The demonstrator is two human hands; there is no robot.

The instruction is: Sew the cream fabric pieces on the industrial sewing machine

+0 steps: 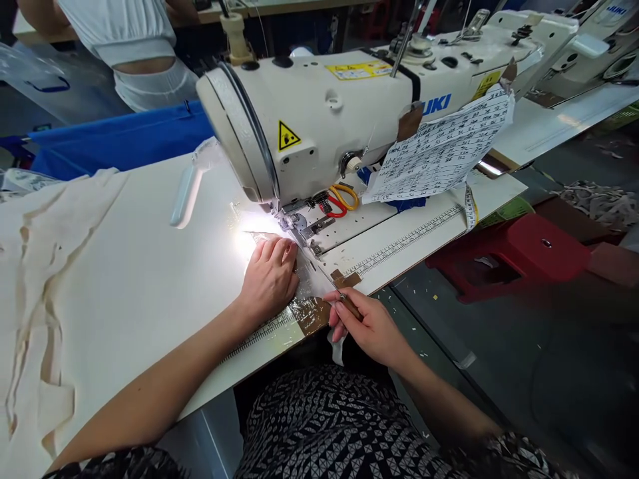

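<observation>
My left hand (269, 276) lies on the table just in front of the sewing machine's needle area, its fingers bent together and pressing on a piece of thin white fabric (312, 283). Between the fingers of my right hand (367, 326) is the wooden handle (351, 307) of an awl, its thin metal shaft pointing up-left toward the presser foot. A strip of white fabric (337, 349) hangs below my right fingers, over the table edge. The sewing machine (309, 126) stands beyond both hands, with its lamp lighting the spot by my left fingertips.
Cream fabric pieces (54, 266) lie along the table's left side. Scissors with red and yellow handles (344, 201) rest by the machine bed. A handwritten sheet (444, 150) hangs from the machine. A red stool (519, 256) stands at right, and a person in white (134, 40) is behind.
</observation>
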